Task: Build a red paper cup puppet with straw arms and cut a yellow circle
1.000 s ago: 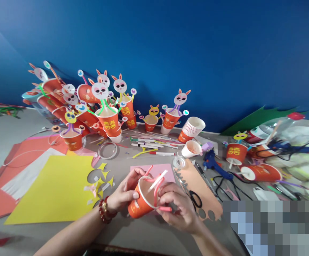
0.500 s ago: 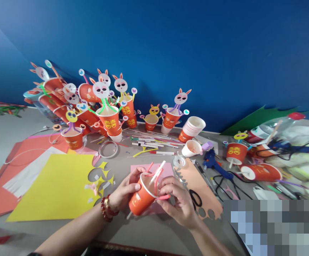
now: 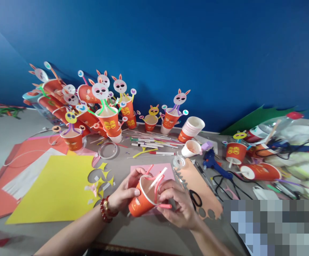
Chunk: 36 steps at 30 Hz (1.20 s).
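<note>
Near the front of the table, my left hand (image 3: 130, 188) grips a red paper cup (image 3: 140, 203) from its left side, thumb on the outside wall. The cup leans with its mouth up and to the right. A white stick (image 3: 158, 177) pokes out of the mouth. Red pipe cleaners (image 3: 156, 186) bend over the rim, and one end juts out past the right side. At the right rim, my right hand (image 3: 178, 202) is closed, fingers pinched around a red pipe cleaner; its fingertips are partly hidden.
Finished cup figures with rabbit faces (image 3: 100, 91) stand at the back left. Yellow paper (image 3: 53, 188) lies left, pink paper (image 3: 167, 170) under the cup. On the right are scissors (image 3: 195, 199), a blue glue gun (image 3: 215, 165) with cables, and stacked cups (image 3: 193, 128).
The white stick and the pipe cleaner in the cup sit slightly lower and further right. My hands keep their places around the cup, which has barely moved.
</note>
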Available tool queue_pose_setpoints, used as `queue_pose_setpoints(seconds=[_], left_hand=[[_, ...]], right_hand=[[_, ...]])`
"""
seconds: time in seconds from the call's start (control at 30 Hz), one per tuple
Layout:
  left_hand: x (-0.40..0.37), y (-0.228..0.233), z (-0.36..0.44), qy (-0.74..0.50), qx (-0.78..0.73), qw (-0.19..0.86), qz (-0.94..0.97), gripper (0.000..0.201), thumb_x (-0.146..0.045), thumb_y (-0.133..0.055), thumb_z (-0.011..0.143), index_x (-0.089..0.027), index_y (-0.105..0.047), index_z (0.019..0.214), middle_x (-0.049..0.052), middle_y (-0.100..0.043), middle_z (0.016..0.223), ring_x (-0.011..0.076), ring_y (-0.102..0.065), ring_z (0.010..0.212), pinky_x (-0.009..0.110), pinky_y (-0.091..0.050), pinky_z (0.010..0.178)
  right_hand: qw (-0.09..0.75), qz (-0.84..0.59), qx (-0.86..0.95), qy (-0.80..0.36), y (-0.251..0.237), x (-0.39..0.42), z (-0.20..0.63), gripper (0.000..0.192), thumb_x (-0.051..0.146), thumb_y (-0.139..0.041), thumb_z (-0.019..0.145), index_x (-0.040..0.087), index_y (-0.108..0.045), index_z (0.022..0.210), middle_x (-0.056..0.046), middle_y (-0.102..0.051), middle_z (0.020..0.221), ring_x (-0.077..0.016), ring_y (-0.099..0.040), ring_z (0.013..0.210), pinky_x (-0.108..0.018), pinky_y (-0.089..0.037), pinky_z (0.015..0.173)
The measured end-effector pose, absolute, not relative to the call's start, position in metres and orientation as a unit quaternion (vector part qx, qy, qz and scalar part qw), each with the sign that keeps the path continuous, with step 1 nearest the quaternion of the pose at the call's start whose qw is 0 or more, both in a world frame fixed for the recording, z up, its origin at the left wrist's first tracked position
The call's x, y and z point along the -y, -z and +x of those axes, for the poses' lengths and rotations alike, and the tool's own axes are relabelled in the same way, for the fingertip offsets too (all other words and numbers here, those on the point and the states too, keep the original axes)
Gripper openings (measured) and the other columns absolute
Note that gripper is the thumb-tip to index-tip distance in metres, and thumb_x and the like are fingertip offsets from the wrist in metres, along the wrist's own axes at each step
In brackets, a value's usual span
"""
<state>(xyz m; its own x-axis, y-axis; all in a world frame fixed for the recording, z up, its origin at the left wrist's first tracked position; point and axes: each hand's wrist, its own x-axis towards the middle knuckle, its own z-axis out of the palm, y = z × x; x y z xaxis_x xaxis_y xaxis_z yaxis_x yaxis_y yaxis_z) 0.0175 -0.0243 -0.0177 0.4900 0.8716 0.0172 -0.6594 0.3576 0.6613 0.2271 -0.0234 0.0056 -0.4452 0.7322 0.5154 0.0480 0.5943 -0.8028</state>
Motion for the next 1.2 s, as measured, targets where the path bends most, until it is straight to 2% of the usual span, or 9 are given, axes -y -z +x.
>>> queue_pose_setpoints(seconds=[0.4, 0.8, 1.2], left_hand=[[0.0227, 0.0177, 0.014, -0.478, -0.176, 0.78, 0.363, 0.051, -0.033, -0.08, 0.071, -0.021, -0.053, 0.112, 0.009, -0.059, 0.114, 0.0251, -0.058, 0.103, 0.038, -0.042, 0.09], [0.0217, 0.0199, 0.0131, -0.475, -0.17, 0.778, 0.375, 0.051, -0.033, -0.08, 0.071, -0.022, -0.053, 0.112, 0.01, -0.059, 0.116, 0.0278, -0.058, 0.107, 0.042, -0.042, 0.093], [0.023, 0.018, 0.0149, -0.472, -0.162, 0.784, 0.369, 0.05, -0.032, -0.08, 0.071, -0.022, -0.053, 0.112, 0.009, -0.058, 0.114, 0.0255, -0.057, 0.105, 0.039, -0.041, 0.092]], right_hand=[[0.457, -0.243, 0.777, -0.359, -0.0081, 0.0238, 0.2287, 0.013, 0.015, -0.068, 0.08, 0.022, -0.063, 0.09, -0.006, -0.065, 0.089, -0.0213, -0.065, 0.087, -0.032, -0.055, 0.076], [0.443, -0.233, 0.768, -0.4, -0.0103, 0.0226, 0.227, 0.008, 0.016, -0.066, 0.079, 0.022, -0.063, 0.083, -0.004, -0.066, 0.085, -0.0186, -0.066, 0.078, -0.031, -0.054, 0.072], [0.433, -0.23, 0.77, -0.409, -0.0093, 0.0221, 0.2273, 0.008, 0.016, -0.067, 0.079, 0.021, -0.062, 0.082, -0.003, -0.065, 0.085, -0.0173, -0.064, 0.078, -0.029, -0.053, 0.073]])
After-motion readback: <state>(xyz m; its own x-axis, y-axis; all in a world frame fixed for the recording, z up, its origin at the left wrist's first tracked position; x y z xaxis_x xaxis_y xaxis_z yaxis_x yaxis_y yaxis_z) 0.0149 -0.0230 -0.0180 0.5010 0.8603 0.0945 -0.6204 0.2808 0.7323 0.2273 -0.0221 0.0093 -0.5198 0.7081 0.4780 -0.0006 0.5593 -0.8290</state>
